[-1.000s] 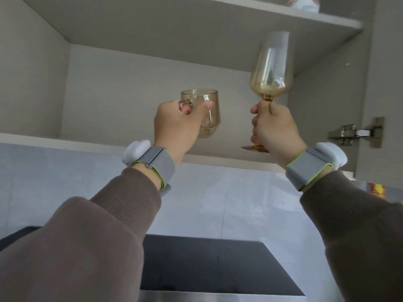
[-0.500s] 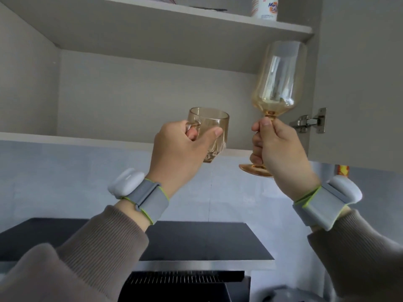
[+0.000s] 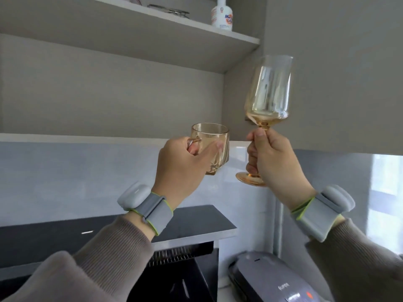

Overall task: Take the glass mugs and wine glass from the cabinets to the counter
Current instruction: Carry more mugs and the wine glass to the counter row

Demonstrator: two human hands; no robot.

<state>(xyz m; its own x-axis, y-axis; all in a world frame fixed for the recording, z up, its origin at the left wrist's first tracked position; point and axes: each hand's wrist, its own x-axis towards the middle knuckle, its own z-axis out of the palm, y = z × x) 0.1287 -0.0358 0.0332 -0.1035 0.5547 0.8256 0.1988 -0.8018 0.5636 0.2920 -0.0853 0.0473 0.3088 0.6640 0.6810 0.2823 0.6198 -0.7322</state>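
My left hand grips an amber glass mug by its handle, holding it upright in the air in front of the lower cabinet shelf. My right hand is closed around the stem of a tall amber wine glass, whose bowl rises in front of the cabinet door and whose foot shows below my fingers. Both glasses are outside the cabinet, close together but apart.
A white bottle and a wire rack stand on the upper shelf. Below are a black range hood and a grey countertop appliance at the lower right. A glossy grey backsplash lies behind my arms.
Both hands have come down and out of the cabinet with the mug and wine glass. My view has tipped lower, bringing the hood and the grey appliance into sight.
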